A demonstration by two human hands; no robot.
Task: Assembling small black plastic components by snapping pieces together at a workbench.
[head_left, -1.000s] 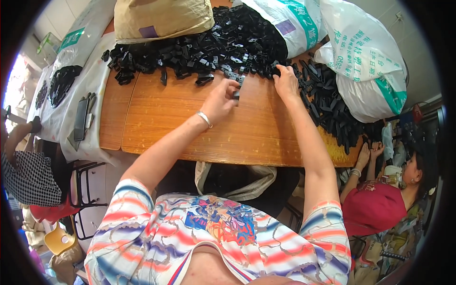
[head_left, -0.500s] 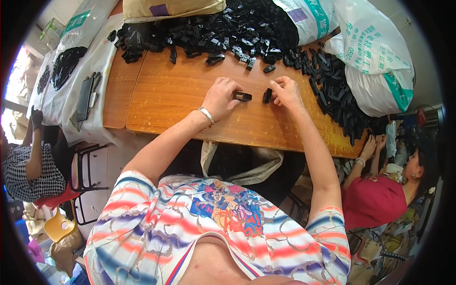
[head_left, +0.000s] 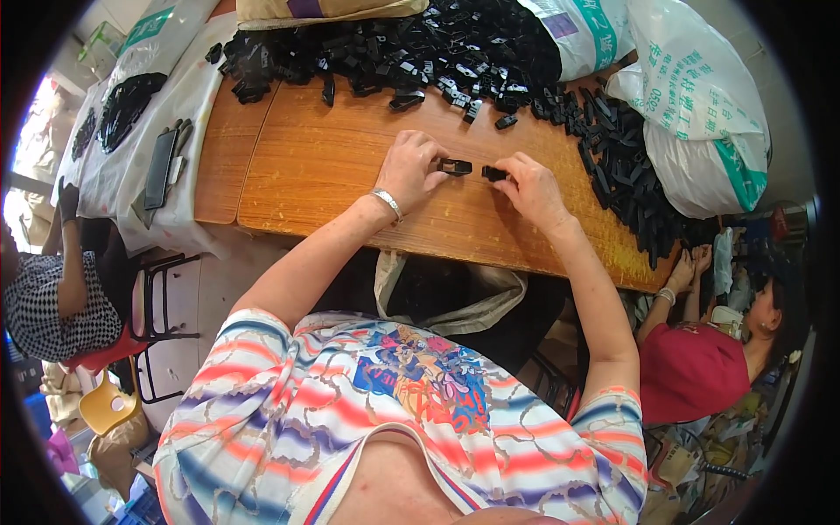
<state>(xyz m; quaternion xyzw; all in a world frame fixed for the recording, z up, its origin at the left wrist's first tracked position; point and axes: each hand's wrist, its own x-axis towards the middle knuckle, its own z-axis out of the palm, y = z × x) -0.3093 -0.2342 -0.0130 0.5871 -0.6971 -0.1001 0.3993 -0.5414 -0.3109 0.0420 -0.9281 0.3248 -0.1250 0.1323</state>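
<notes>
My left hand [head_left: 411, 169] is closed on a black plastic housing [head_left: 456, 167], a hollow oblong piece that sticks out to the right of my fingers. Facing it across a small gap, my right hand [head_left: 530, 187] pinches a smaller black plastic part [head_left: 493, 173] between thumb and fingers. Both pieces are held just above the wooden table [head_left: 324, 184], and they do not touch. Beyond my hands lies a big heap of black plastic parts [head_left: 394, 61]. To the right is a pile of longer black pieces [head_left: 617, 157].
White sacks [head_left: 700, 105] stand behind the right pile, and a tan sack [head_left: 332, 10] lies behind the heap. At left, a covered table holds a dark flat device [head_left: 158, 169]. One person in red [head_left: 691, 367] works at right; another in a checked top [head_left: 61, 302] sits at left.
My right hand has turned the small part from upright to lying level, facing the housing. My left hand stays closed on the housing. The whole view has shifted slightly.
</notes>
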